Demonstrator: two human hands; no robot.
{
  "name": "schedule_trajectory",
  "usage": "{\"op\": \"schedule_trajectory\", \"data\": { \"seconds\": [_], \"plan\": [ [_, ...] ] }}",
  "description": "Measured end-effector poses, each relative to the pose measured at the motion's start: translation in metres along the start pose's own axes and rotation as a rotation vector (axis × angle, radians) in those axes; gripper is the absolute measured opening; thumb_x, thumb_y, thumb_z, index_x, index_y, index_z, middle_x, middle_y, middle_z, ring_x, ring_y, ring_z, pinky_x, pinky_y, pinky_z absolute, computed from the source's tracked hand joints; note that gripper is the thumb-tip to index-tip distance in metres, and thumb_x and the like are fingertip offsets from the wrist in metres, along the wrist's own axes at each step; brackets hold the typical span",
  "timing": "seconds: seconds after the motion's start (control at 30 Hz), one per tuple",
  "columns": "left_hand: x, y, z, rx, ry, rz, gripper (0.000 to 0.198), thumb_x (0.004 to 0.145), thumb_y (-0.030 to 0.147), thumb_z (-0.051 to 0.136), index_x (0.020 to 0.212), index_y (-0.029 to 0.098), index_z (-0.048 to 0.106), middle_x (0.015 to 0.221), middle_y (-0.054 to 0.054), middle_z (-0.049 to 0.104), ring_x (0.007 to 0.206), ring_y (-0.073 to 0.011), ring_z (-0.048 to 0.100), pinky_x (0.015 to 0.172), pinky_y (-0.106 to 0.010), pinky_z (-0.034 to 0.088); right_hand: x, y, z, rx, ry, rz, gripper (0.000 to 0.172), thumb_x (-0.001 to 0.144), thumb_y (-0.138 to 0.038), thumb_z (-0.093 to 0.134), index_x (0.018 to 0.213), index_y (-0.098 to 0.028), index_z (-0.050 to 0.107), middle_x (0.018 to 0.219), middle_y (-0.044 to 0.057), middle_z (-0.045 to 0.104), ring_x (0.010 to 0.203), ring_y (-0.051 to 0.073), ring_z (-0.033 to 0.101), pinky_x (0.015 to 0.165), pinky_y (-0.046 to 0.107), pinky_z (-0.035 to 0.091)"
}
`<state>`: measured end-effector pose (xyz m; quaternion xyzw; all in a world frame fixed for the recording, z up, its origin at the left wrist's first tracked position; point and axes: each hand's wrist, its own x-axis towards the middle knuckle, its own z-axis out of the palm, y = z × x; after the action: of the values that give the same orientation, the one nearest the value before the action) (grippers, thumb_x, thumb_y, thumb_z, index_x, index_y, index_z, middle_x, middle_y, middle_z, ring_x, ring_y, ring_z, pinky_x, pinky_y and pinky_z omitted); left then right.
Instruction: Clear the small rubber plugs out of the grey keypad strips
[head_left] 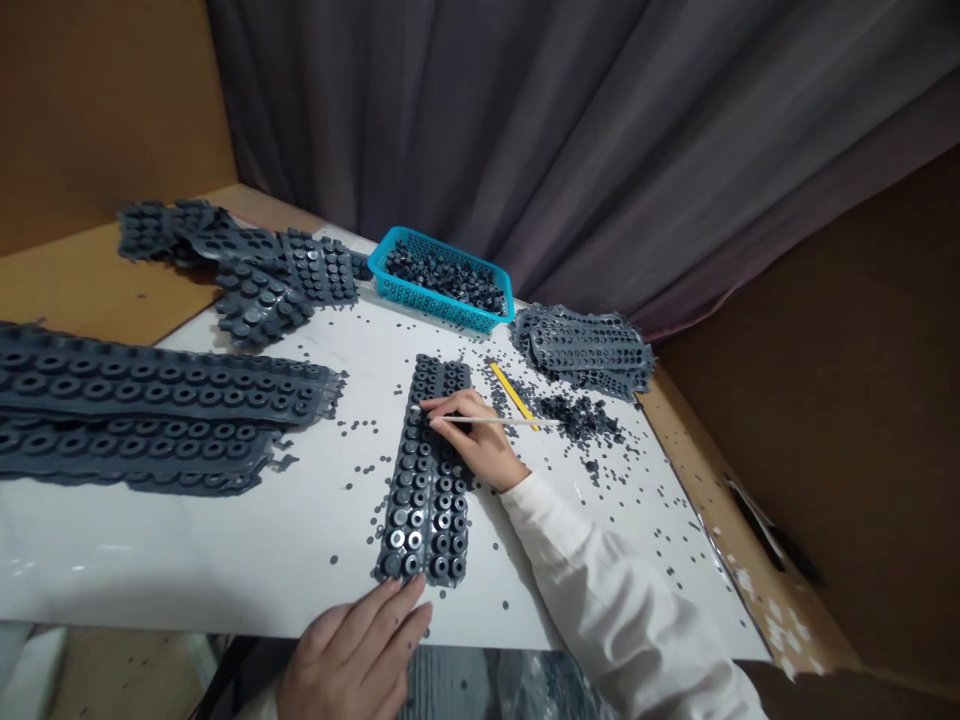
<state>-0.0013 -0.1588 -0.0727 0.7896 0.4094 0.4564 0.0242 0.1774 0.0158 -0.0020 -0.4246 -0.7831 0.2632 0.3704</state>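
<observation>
A dark grey moulded rubber sheet (430, 480) with rows of round, ring-like studs lies lengthwise on the white table. Many studs show a centre hole, while some look capped or filled. Over its far half, my right hand (474, 432) pinches a thin pale stick (517, 421), whose long end points right. My left hand (360, 645) lies with fingers stretched out at the sheet's near edge, fingertips touching it. Beside my right hand is a yellow strip (514, 395), and right of that a pile of small black bits (586, 418).
A blue basket (442, 312) of small black parts stands at the back. Stacked studded sheets (150, 400) lie left, with a heap of more sheets (262, 280) behind. Flattened perforated sheets (585, 345) sit back right. Tiny black discs are scattered over the white table (285, 560).
</observation>
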Motion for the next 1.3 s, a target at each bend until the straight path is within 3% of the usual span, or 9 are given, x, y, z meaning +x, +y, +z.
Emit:
{"op": "schedule_trajectory", "data": {
  "seconds": [0.2, 0.4, 0.53, 0.67, 0.8, 0.93, 1.07, 1.3],
  "plan": [
    [0.0, -0.003, -0.002, 0.009, -0.013, 0.049, 0.027, 0.09, 0.021, 0.048, 0.106, 0.024, 0.069, 0.111, 0.003, 0.071, 0.1, -0.0132, 0.062, 0.085, -0.026, 0.037, -0.007, 0.004, 0.006, -0.045, -0.011, -0.041, 0.005, 0.087, -0.026, 0.063, 0.083, -0.023, 0.064, 0.102, 0.002, 0.074, 0.091, 0.02, 0.058, 0.085, 0.039, 0.043],
    [0.003, 0.0, -0.004, -0.005, -0.017, 0.012, 0.027, 0.089, 0.02, 0.048, 0.105, 0.025, 0.07, 0.109, 0.002, 0.072, 0.1, -0.0128, 0.062, 0.087, -0.025, 0.037, 0.0, 0.006, 0.004, -0.289, -0.068, -0.151, 0.008, 0.091, -0.026, 0.057, 0.089, -0.023, 0.064, 0.103, 0.002, 0.073, 0.092, 0.021, 0.057, 0.085, 0.039, 0.039],
    [0.004, -0.001, -0.004, 0.007, -0.006, 0.045, 0.027, 0.089, 0.021, 0.049, 0.105, 0.024, 0.07, 0.108, 0.003, 0.072, 0.102, -0.0115, 0.061, 0.09, -0.024, 0.036, 0.009, 0.011, 0.003, -0.381, 0.023, -0.138, 0.013, 0.093, -0.025, 0.053, 0.089, -0.022, 0.064, 0.105, 0.003, 0.073, 0.089, 0.021, 0.058, 0.084, 0.04, 0.039],
    [0.002, -0.003, -0.003, 0.007, -0.004, 0.041, 0.027, 0.088, 0.02, 0.049, 0.104, 0.024, 0.07, 0.108, 0.003, 0.072, 0.102, -0.0111, 0.061, 0.09, -0.023, 0.037, 0.01, 0.012, 0.0, -0.259, 0.107, -0.082, 0.01, 0.092, -0.026, 0.054, 0.088, -0.023, 0.063, 0.101, 0.004, 0.073, 0.089, 0.021, 0.061, 0.083, 0.039, 0.043],
    [0.0, -0.004, -0.002, 0.013, 0.001, 0.064, 0.027, 0.088, 0.02, 0.049, 0.105, 0.024, 0.07, 0.109, 0.003, 0.072, 0.102, -0.0116, 0.061, 0.089, -0.023, 0.037, -0.004, 0.002, -0.001, -0.031, -0.01, -0.054, 0.012, 0.09, -0.032, 0.058, 0.084, -0.023, 0.062, 0.097, 0.005, 0.073, 0.091, 0.02, 0.064, 0.082, 0.038, 0.047],
    [0.003, -0.001, -0.004, 0.014, 0.0, 0.054, 0.026, 0.088, 0.02, 0.049, 0.103, 0.023, 0.07, 0.108, 0.002, 0.072, 0.101, -0.0118, 0.061, 0.09, -0.023, 0.036, -0.015, -0.008, 0.001, 0.014, -0.063, -0.045, 0.015, 0.089, -0.035, 0.059, 0.083, -0.023, 0.063, 0.099, 0.006, 0.073, 0.094, 0.021, 0.063, 0.085, 0.04, 0.046],
    [0.004, 0.001, -0.004, -0.011, -0.024, 0.0, 0.026, 0.089, 0.019, 0.049, 0.104, 0.024, 0.07, 0.109, 0.002, 0.072, 0.102, -0.0119, 0.061, 0.089, -0.024, 0.037, -0.016, -0.01, 0.004, -0.051, -0.078, -0.082, 0.012, 0.09, -0.033, 0.058, 0.085, -0.024, 0.063, 0.102, 0.005, 0.074, 0.094, 0.021, 0.061, 0.085, 0.041, 0.043],
    [0.002, -0.001, -0.003, -0.004, -0.008, 0.035, 0.026, 0.088, 0.02, 0.05, 0.106, 0.024, 0.069, 0.11, 0.003, 0.071, 0.1, -0.0128, 0.062, 0.085, -0.026, 0.037, -0.012, -0.004, 0.005, -0.325, -0.097, -0.163, 0.014, 0.093, -0.029, 0.053, 0.087, -0.024, 0.066, 0.105, 0.004, 0.073, 0.096, 0.021, 0.059, 0.086, 0.041, 0.037]
  ]
}}
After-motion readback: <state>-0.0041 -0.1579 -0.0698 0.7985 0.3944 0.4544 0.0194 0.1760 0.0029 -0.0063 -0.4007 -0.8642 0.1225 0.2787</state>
